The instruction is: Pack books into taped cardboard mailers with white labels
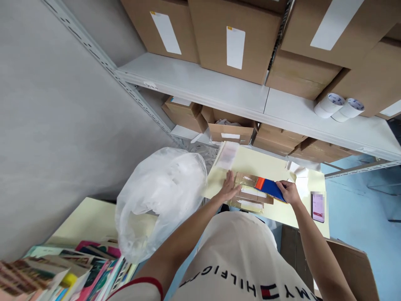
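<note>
One flat blue-and-orange object is located above the pale yellow tabletop, in the grip of the right hand. The right fingers are closed around its blue end, with the thumb along the upper face; the orange band lies toward the opposite end, over brown packages. The packages carry white label areas and glossy transparent tape. The left hand is positioned at their left end, fingers extended and slightly parted, thumb directed across the edge; whether the palm bears on the surface cannot be determined. A phone lies face up near the right edge of the tabletop, beyond the right hand. White papers lie between the phone and the far edge. A large translucent plastic bag stands to the left of the tabletop. Colorful printed booklets occupy the lower left. Beyond the tabletop, a white shelf supports labeled cardboard boxes and two tape rolls set side by side. An open carton is placed on the level below.
</note>
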Motion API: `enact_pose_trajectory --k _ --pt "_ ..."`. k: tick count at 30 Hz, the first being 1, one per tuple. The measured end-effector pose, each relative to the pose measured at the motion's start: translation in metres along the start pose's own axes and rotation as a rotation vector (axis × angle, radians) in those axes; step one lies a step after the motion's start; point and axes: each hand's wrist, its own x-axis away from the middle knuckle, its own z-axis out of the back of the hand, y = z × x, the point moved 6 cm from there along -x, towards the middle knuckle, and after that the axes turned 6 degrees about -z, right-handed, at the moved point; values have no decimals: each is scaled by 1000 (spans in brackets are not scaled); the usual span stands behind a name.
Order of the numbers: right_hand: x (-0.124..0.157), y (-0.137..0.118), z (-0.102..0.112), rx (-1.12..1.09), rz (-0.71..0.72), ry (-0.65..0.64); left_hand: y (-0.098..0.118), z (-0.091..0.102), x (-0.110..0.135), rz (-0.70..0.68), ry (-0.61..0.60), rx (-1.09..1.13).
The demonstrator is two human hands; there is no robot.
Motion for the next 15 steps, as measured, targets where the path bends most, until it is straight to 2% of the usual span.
enact_pose_trajectory --k 4,6,9,12,15 --pt "-3 -6 1 8 11 -22 44 4 -14 -275 -201 -409" --pt "-6 -12 0 36 37 -53 56 3 -22 -300 -258 -526" --pt "-11 -15 5 77 79 -117 62 5 -28 -281 -276 -580" --pt "-12 2 25 91 99 -151 61 9 -30 -286 -276 -594" --pt "-9 41 49 143 97 -148 58 14 -34 -284 -294 -619"
